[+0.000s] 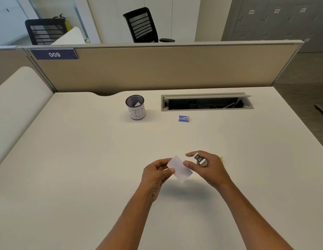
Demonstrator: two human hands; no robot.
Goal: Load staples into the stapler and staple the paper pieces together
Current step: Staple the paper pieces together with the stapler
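Two hands are over the near middle of the worktop [85,159], both raised above its surface. The left hand [155,173] pinches the left end of the paper pieces [179,168] between thumb and curled fingers [170,170]; the pieces appear as one white rectangle, tilted, so their number cannot be told. The right hand [207,166] touches the paper's right edge with its thumb and has one small white stapler [200,159] gripped in its curled fingers, the index finger extended beyond it. A yellow item shows just behind this hand; too little is visible to identify it. One blue staple box [184,118] lies on the worktop well beyond the paper. One mesh pen cup [135,107], wrapped in a white label, stands beyond the paper and to the left of the box. One open cable tray [206,101] is recessed beyond the box.
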